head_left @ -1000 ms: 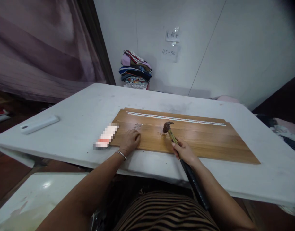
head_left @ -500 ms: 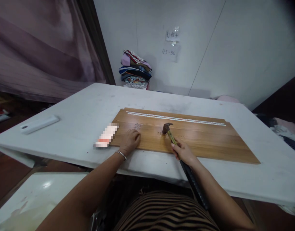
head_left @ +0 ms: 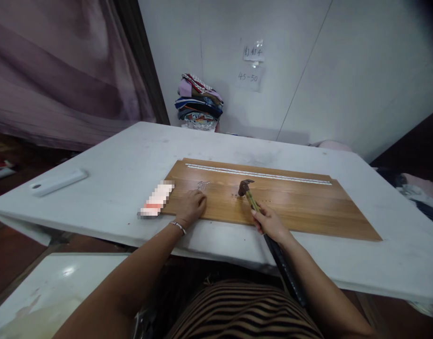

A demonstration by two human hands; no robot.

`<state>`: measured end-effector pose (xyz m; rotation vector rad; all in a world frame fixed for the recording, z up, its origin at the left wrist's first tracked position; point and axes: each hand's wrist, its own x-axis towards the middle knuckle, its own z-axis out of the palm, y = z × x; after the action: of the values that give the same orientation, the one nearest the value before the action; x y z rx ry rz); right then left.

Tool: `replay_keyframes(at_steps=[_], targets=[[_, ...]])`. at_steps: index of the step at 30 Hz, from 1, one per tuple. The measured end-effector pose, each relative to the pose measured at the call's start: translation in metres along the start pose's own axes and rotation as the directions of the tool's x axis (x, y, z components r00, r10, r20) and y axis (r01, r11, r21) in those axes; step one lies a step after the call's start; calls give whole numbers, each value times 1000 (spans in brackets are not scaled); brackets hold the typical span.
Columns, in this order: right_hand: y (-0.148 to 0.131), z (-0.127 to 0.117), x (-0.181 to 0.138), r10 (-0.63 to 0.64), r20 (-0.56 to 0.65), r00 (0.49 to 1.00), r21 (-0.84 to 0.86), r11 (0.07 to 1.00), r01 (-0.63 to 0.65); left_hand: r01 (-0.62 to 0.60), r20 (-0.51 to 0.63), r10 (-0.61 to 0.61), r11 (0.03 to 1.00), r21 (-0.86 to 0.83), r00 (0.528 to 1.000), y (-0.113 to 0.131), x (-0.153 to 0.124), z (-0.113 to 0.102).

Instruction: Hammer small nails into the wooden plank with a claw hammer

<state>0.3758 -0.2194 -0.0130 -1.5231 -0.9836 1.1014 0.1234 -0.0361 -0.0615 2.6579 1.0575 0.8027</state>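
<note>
A long wooden board (head_left: 301, 207) lies on the white table (head_left: 113, 174). My right hand (head_left: 269, 222) is closed round the handle of a hammer (head_left: 247, 192); the hammer's head rests on the board by a row of small nails driven into it. My left hand (head_left: 191, 206) lies on the board's near left part with its fingers curled loosely; nothing shows in them. A small heap of loose nails (head_left: 202, 185) lies on the board just beyond my left hand. A pale strip (head_left: 258, 173) runs along the board's far edge.
A blurred pink and white object (head_left: 156, 199) lies at the board's left end. A white flat bar (head_left: 57, 182) sits near the table's left edge. Folded cloths (head_left: 198, 103) are stacked against the wall behind the table. A white surface (head_left: 46, 292) is at lower left.
The hammer head has shifted slightly to the left on the board. My left hand has stayed where it was.
</note>
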Motion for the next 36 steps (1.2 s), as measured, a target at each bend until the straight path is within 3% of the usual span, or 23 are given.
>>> replay_keyframes(at_steps=[36], targets=[[2,-2,2,-6,-2,1000,9,1000,6,13,11,-12,1000,-16,1000,-1,0,1]])
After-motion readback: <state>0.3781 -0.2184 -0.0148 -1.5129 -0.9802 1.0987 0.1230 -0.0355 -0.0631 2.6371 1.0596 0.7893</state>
